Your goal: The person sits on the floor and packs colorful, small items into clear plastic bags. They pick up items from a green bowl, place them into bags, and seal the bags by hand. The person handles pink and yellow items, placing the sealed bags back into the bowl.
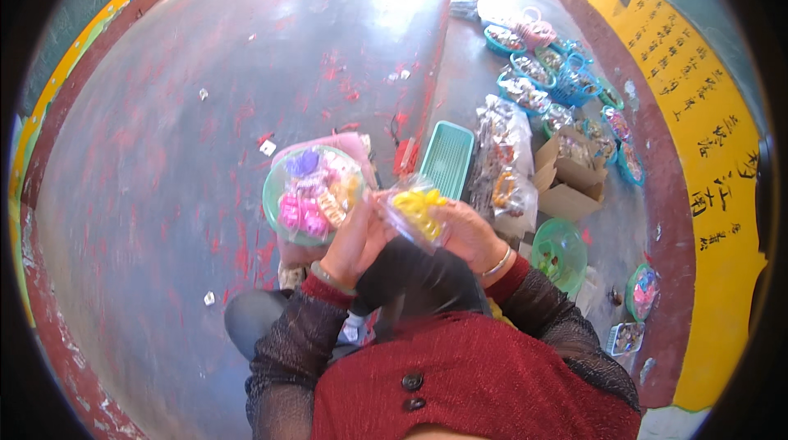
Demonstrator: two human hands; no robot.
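In front of my body, a clear plastic bag with yellow pieces (417,208) is held up between my hands. My right hand (472,235) grips its right side, fingers and thumb closed on the plastic. At the bag's left edge my left hand (359,239) pinches it, though its fingertips are partly hidden. Just left of the bag, a round light-green basin (269,200) holds several clear bags of pink, purple and orange pieces. The basin rests on a pink surface (358,143). What the yellow pieces are is too blurred to tell.
A teal slotted tray (448,159) lies ahead, beside a pile of clear plastic bags (497,153). An open cardboard box (570,198) and a green bowl (562,243) stand to the right. Several filled baskets (574,83) line the wall (698,136) at far right.
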